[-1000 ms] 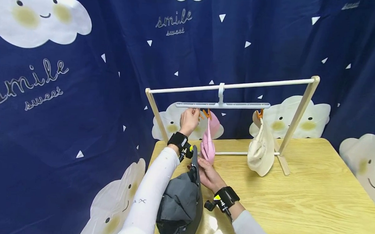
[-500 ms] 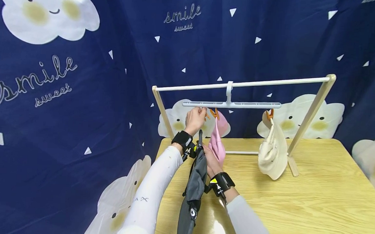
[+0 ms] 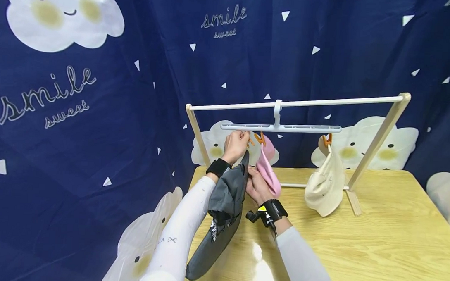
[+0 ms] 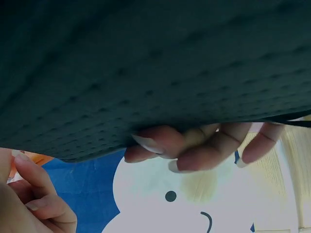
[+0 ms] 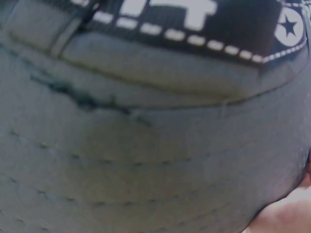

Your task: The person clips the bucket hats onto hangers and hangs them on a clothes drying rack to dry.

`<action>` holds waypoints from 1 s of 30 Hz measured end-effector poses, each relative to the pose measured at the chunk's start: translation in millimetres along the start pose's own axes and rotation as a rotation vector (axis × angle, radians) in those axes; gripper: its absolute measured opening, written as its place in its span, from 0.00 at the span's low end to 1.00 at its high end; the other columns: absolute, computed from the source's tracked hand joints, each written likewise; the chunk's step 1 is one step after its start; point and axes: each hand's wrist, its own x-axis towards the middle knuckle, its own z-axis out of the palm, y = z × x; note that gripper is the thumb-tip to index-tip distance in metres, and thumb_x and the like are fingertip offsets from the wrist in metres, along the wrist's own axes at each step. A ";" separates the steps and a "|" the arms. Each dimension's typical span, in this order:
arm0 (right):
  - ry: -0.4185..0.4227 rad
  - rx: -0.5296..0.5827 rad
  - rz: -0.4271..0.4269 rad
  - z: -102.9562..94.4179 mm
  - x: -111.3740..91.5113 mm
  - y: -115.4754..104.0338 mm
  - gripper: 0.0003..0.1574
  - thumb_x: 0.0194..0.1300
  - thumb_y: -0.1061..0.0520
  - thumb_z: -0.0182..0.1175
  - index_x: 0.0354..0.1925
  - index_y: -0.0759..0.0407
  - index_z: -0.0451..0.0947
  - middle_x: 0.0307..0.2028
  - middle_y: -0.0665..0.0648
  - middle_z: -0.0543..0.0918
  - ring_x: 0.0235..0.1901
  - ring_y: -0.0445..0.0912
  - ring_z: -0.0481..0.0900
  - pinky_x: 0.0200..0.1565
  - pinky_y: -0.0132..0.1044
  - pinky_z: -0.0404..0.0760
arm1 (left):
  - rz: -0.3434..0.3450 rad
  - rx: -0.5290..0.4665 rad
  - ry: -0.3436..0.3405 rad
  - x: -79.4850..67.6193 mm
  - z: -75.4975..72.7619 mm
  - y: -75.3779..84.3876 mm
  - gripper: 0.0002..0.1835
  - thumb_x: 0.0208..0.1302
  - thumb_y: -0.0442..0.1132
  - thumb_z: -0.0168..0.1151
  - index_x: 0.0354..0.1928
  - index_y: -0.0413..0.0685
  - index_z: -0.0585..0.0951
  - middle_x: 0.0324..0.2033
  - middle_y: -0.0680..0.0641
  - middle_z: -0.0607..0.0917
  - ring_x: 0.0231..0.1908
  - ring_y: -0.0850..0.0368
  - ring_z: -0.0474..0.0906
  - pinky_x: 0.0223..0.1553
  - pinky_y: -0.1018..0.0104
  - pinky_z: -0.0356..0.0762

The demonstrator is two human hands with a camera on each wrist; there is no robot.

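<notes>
A dark grey cap (image 3: 227,194) hangs tilted below my left hand, and its brim spreads over most of the left wrist view. My right hand (image 3: 258,186) grips the cap's upper edge; its curled fingers (image 4: 209,150) show below the brim. Just under the hanger (image 3: 281,128), my left hand (image 3: 237,146) pinches an orange clip (image 3: 250,142), mostly hidden by the fingers. The cap's upper edge is close to these fingers. Beside the right hand a pink cap (image 3: 268,171) hangs from another orange clip (image 3: 261,138). White lettering on the grey cap (image 5: 146,145) appears in the right wrist view.
A cream cap (image 3: 325,185) hangs by an orange clip (image 3: 327,139) at the hanger's right end. The hanger hooks on a rack's white rail (image 3: 334,101) with wooden posts. The rack stands on a wooden table (image 3: 378,237) before a dark blue curtain (image 3: 158,30).
My right hand has risen, bringing the grey cap's edge up toward the left hand. The cap has turned and swung. The left hand stays at the clip, and the view has shifted slightly.
</notes>
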 end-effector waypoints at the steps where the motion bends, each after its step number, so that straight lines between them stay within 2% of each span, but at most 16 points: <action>1: -0.001 -0.008 0.018 -0.7 1.7 -1.1 0.18 0.81 0.71 0.42 0.56 0.56 0.72 0.53 0.45 0.74 0.53 0.35 0.71 0.58 0.26 0.69 | 0.002 -0.003 -0.005 0.0 -0.1 -1.2 0.26 0.77 0.53 0.54 0.17 0.56 0.68 0.16 0.55 0.70 0.25 0.52 0.73 0.30 0.62 0.65; 4: -0.039 -0.032 0.094 -3.1 6.0 -5.8 0.17 0.84 0.66 0.41 0.50 0.54 0.76 0.48 0.45 0.78 0.49 0.35 0.75 0.55 0.28 0.73 | 0.012 -0.013 -0.020 0.0 -1.6 -4.1 0.26 0.77 0.53 0.54 0.17 0.56 0.67 0.15 0.56 0.68 0.23 0.53 0.70 0.28 0.63 0.63; 6: -0.067 -0.026 0.131 -4.7 8.6 -9.4 0.17 0.85 0.64 0.41 0.51 0.53 0.77 0.48 0.44 0.80 0.49 0.35 0.77 0.55 0.29 0.74 | 0.020 -0.014 -0.030 0.1 -3.7 -5.1 0.26 0.76 0.53 0.54 0.17 0.56 0.67 0.15 0.56 0.67 0.22 0.54 0.69 0.27 0.63 0.62; 13: -0.123 -0.052 0.145 -3.4 15.1 -16.8 0.18 0.85 0.64 0.38 0.63 0.53 0.69 0.58 0.44 0.75 0.57 0.35 0.73 0.61 0.29 0.72 | 0.032 -0.023 -0.062 1.7 -10.8 -9.9 0.26 0.77 0.53 0.53 0.17 0.56 0.66 0.14 0.57 0.66 0.20 0.55 0.65 0.26 0.64 0.58; 17: -0.098 -0.031 0.191 -0.8 16.8 -20.0 0.17 0.85 0.63 0.38 0.62 0.54 0.70 0.56 0.46 0.79 0.55 0.36 0.76 0.60 0.30 0.75 | 0.032 -0.020 -0.092 1.7 -14.8 -11.7 0.26 0.77 0.53 0.53 0.17 0.55 0.67 0.14 0.57 0.66 0.19 0.56 0.64 0.25 0.65 0.59; 23: -0.129 -0.039 0.246 7.3 20.4 -28.1 0.17 0.86 0.61 0.38 0.56 0.54 0.75 0.51 0.47 0.82 0.51 0.37 0.80 0.57 0.32 0.78 | 0.004 0.000 -0.101 4.3 -18.4 -11.7 0.27 0.78 0.54 0.53 0.17 0.55 0.67 0.15 0.56 0.68 0.21 0.55 0.67 0.27 0.65 0.60; 26: -0.190 -0.041 0.265 8.9 21.3 -31.9 0.18 0.86 0.62 0.37 0.56 0.54 0.75 0.51 0.47 0.82 0.51 0.38 0.80 0.56 0.33 0.78 | -0.001 0.005 -0.099 3.6 -18.4 -11.8 0.27 0.78 0.54 0.54 0.17 0.55 0.66 0.15 0.56 0.67 0.21 0.55 0.67 0.27 0.65 0.60; 30: -0.312 -0.070 0.312 10.5 22.3 -39.7 0.16 0.84 0.64 0.38 0.53 0.56 0.74 0.48 0.49 0.81 0.48 0.39 0.80 0.54 0.33 0.79 | 0.001 0.011 -0.101 2.1 -20.8 -13.4 0.26 0.77 0.53 0.54 0.17 0.55 0.66 0.15 0.56 0.67 0.21 0.56 0.67 0.27 0.66 0.60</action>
